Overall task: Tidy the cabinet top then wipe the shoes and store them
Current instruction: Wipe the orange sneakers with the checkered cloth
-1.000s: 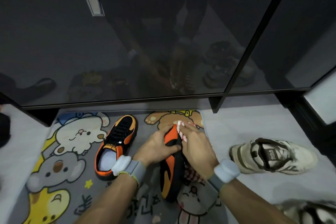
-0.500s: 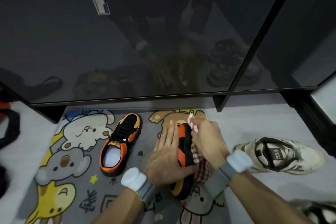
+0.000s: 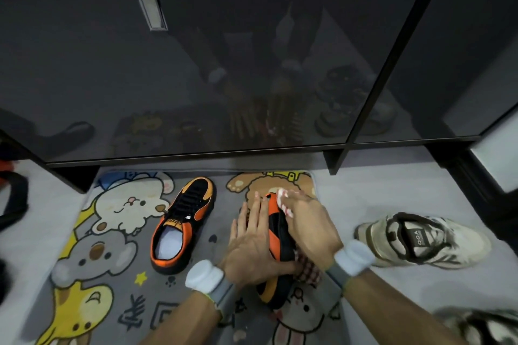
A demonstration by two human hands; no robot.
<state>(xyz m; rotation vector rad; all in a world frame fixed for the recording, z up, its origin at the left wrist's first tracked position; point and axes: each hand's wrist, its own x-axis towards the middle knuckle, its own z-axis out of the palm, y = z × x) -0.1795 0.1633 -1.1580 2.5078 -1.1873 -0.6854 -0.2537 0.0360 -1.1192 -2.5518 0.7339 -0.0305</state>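
Shoe (image 3: 276,230) on its side near mat (image 3: 207,249) right edge, long axis near-to-far, toe at far edge. Left grip (image 3: 252,246) flat, fingers straight, pressing it. Right grip (image 3: 311,230) clutches cloth (image 3: 283,202) at toe, so the next stroke probably runs heelward.

The shoe (image 3: 274,228) between the left hand (image 3: 252,246) and the right hand (image 3: 311,228) is orange and black. The cloth (image 3: 282,199) in the right hand has red and white checks. Left of the hands, a second shoe (image 3: 182,221) is black and orange. Right of them, a cream shoe (image 3: 420,238) has dark laces. The grey mat (image 3: 157,286) shows white, yellow and brown animals.
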